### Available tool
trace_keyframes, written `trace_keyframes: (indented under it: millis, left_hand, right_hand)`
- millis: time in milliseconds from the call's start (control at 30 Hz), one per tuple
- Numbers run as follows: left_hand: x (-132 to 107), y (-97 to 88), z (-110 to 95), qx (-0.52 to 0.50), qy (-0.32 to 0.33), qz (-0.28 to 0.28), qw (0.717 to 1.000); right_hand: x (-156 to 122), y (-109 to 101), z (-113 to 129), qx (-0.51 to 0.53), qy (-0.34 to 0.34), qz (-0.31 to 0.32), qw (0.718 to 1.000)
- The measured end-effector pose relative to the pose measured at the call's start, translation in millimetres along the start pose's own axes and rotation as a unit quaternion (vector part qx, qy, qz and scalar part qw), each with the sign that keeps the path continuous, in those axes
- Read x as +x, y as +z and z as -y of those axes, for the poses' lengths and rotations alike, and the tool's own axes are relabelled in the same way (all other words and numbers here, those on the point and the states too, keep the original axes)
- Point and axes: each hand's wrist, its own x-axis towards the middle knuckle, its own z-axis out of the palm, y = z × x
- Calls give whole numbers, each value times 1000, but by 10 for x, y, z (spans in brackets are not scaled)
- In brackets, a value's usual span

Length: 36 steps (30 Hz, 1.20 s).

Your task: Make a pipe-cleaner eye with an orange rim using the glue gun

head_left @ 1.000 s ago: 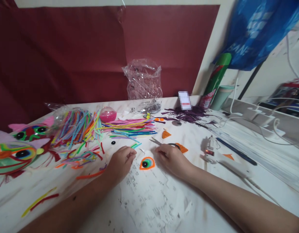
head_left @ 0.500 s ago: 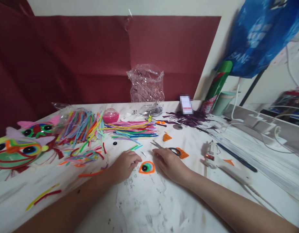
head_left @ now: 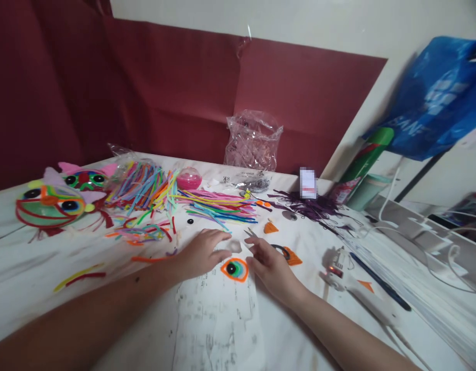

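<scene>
My left hand [head_left: 206,251] hovers at the middle of the table, thumb and fingers apart, with nothing visible in it. Opposite it, my right hand [head_left: 272,265] also has its fingers apart and lies partly over a pair of scissors [head_left: 250,233]. Just below the gap between both hands sits an eye shape [head_left: 241,269], ringed in orange pipe cleaner with green and blue inside and a black pupil. A small, pale, see-through piece [head_left: 234,246] shows between my fingertips; I cannot tell whether either hand touches it. Marked paper [head_left: 218,319] lies beneath the eye.
Pipe cleaners [head_left: 218,203] spread behind my hands. Two decorated masks [head_left: 50,211] lie at the left. At the right are a glue gun [head_left: 371,299] with its cord, a dark pen-like stick [head_left: 380,281] and orange pieces [head_left: 271,226]. Purple strands [head_left: 311,206] lie behind.
The view has tilted and shifted. My left hand's fingers have spread and stretched toward the right hand, whose thumb and fingers have also parted. The eye shape stays between them.
</scene>
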Motion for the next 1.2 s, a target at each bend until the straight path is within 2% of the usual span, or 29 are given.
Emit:
trace_keyframes:
  millis: [67, 133, 200, 267, 400, 533, 600, 800, 967, 1200]
  left_hand:
    - [-18, -29, -47, -23, -21, 14, 999]
    - [-24, -59, -69, -46, -43, 19, 998]
    - [-12, -87, -62, -58, -65, 3, 996]
    - [10, -111, -42, -62, -83, -19, 994]
    - [22, -122, -66, -48, -91, -61, 993]
    - [-37, -39, -186, 23, -3, -62, 998]
    - [-69, 20, -236, 50, 12, -64, 997]
    - [-93, 104, -258, 54, -20, -53, 997]
    - [-86, 93, -254, 44, -52, -45, 997]
    - [-81, 67, -326, 16, -111, -8, 994]
  right_hand:
    - [0, 4, 27, 92, 37, -4, 995]
    - [-9, -10, 74, 138, 93, 32, 986]
    - [-28, -31, 126, 128, 139, 99, 977]
    - [-48, -44, 168, 107, 162, 137, 971]
    - [-72, -20, 205, 114, 166, 115, 973]
    - [-81, 25, 195, 170, 170, 122, 963]
    - [-89, 44, 176, 197, 169, 129, 957]
    - [-111, 81, 102, 213, 155, 120, 957]
    - [-114, 68, 114, 243, 169, 139, 945]
    - [-109, 109, 143, 234, 181, 110, 949]
